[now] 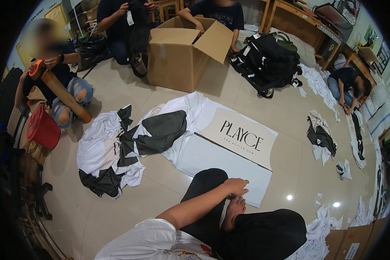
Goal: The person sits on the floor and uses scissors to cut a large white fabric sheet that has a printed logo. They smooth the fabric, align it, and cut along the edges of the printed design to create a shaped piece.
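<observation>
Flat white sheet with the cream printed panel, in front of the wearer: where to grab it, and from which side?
Near right corner of the white sheet, likely best pinched from the right. It lies flat, so only edges offer a grip; that corner looks uncovered and is close to the left hand, while its left end meets rumpled cloth.

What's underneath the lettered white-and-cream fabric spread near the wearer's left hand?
Tiled floor shows around the lettered fabric. The fabric covers whatever lies directly beneath, so any layers there can't be seen. The left hand is at its near edge; contact is unclear.
</observation>
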A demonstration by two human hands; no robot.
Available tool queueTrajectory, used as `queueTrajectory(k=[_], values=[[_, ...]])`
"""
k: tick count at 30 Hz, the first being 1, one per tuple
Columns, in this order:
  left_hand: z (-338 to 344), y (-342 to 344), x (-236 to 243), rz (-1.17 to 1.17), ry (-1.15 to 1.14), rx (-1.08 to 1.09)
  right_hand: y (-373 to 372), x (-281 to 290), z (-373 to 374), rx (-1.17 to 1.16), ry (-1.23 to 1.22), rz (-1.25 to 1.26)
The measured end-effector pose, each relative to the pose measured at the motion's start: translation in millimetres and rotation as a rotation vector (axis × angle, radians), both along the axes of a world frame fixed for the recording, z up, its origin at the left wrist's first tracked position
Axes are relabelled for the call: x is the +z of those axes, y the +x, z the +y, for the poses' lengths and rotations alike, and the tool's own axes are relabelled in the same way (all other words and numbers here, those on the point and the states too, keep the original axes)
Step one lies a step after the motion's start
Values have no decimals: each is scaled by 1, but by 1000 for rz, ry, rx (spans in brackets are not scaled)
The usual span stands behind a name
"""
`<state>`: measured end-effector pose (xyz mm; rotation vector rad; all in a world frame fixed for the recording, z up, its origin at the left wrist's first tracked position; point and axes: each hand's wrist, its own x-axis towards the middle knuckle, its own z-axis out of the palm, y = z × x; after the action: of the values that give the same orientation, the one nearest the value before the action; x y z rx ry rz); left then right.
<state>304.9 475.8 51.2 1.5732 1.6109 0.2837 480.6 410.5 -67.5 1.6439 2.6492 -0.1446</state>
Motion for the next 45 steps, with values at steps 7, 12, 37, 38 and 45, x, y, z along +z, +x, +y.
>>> queueTrajectory(k=[7, 12, 37, 38, 45], values=[[-1, -2, -4, -5, 2, -6, 0, 2, -2, 6, -35, -1], [2, 1, -1, -15, 0, 0, 3, 2, 2, 21, 31, -21], [-4, -31, 34, -467, 502, 725, -1, 14, 4, -75, -93, 91], [-6, -40, 35, -504, 536, 828, -2, 16, 3, -65, -68, 104], [-81, -126, -31, 116, 696, 1245, 114, 37, 104, -506, 22, 378]])
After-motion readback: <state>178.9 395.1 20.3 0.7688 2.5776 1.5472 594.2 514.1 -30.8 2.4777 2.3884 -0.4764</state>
